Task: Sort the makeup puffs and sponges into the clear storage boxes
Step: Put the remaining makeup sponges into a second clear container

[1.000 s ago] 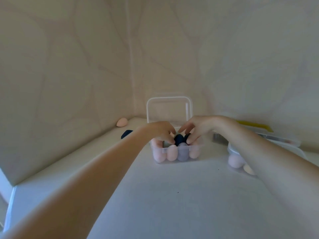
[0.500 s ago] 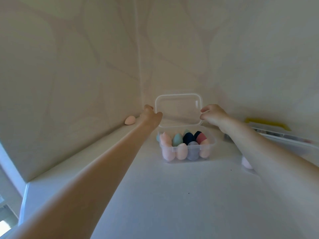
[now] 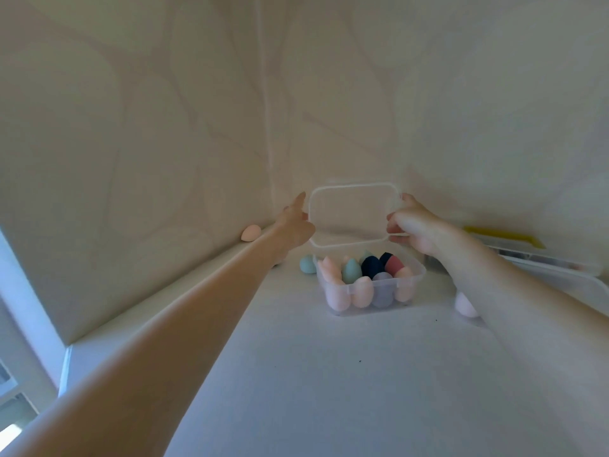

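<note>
A small clear storage box (image 3: pixel 410 285) stands on the white table near the wall corner, packed with several egg-shaped sponges in pink, teal, navy, lilac and rose. Its hinged clear lid (image 3: pixel 352 214) stands upright behind it. My left hand (image 3: pixel 293 222) holds the lid's left edge. My right hand (image 3: pixel 410 222) pinches the lid's right edge. A teal sponge (image 3: pixel 306 263) lies on the table just left of the box. A peach sponge (image 3: pixel 251 233) rests against the left wall.
At the right, a larger clear box (image 3: pixel 566 278) sits partly behind my right forearm, with a pale pink sponge (image 3: pixel 464 305) by it and a yellow-edged item (image 3: pixel 504 234) behind. Walls close in at left and back.
Both hands have left the sponges in the box and risen to the lid's two side edges. The view has tilted, showing the teal sponge beside the box.
</note>
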Demonstrator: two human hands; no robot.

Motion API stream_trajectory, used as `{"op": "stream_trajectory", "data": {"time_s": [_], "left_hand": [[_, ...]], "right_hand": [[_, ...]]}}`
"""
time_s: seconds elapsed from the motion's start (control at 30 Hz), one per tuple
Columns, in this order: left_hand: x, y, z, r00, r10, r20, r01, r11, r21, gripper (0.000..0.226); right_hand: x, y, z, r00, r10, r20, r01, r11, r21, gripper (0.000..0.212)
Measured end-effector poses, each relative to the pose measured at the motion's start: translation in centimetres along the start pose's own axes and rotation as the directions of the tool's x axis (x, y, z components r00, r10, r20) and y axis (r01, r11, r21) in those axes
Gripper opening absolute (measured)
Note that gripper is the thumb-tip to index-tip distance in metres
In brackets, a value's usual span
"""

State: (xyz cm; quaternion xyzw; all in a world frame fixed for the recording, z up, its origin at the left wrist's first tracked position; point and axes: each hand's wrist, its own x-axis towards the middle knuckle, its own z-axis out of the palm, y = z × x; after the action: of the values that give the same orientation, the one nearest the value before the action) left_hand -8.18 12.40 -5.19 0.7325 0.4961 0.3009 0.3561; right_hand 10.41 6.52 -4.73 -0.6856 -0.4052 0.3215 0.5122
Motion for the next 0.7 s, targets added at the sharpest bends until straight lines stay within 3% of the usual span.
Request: {"op": "stream_trajectory", "data": {"time_s": [0.1, 0.2, 0.33, 0.4, 0.5, 0.6, 0.7], "left_hand": [[-0.2, 0.5, -0.3, 0.997, 0.049, -0.052, -0.045, 0.996, 0.073, 0.057], [-0.9, 1.3, -0.7, 0.977, 0.186, -0.107, -0.176, 0.979, 0.099, 0.043], [-3.9, 2.5, 0.0, 0.918, 0.395, 0.041, -0.385, 0.86, 0.334, 0.031], [-5.3, 2.5, 0.7, 0.89, 0.437, 0.131, -0.446, 0.775, 0.447, 0.034], [-6.9, 1.6, 1.5, 0.879, 0.409, 0.246, -0.472, 0.676, 0.565, 0.046], [-8.0, 0.5, 2.0, 0.867, 0.339, 0.365, -0.498, 0.611, 0.615, 0.062], [-8.6, -0.3, 2.3, 0.861, 0.33, 0.387, -0.509, 0.565, 0.65, 0.063]], "right_hand": [[-0.4, -0.5, -0.8, 1.0, -0.015, -0.025, 0.015, 0.999, -0.031, 0.062], [-1.2, -1.1, -2.7, 0.993, -0.071, -0.093, 0.051, 0.978, -0.201, 0.041], [-2.7, -1.7, -4.2, 0.948, -0.29, -0.134, 0.215, 0.889, -0.405, 0.038], [-3.8, -2.0, -4.0, 0.922, -0.386, 0.026, 0.344, 0.789, -0.509, 0.048], [-5.5, -1.2, -2.8, 0.892, -0.322, 0.318, 0.449, 0.537, -0.714, 0.045], [-7.1, -0.1, -2.1, 0.893, -0.216, 0.396, 0.451, 0.421, -0.787, 0.028], [-8.2, 0.7, -1.9, 0.901, -0.176, 0.395, 0.433, 0.385, -0.815, 0.023]]}}
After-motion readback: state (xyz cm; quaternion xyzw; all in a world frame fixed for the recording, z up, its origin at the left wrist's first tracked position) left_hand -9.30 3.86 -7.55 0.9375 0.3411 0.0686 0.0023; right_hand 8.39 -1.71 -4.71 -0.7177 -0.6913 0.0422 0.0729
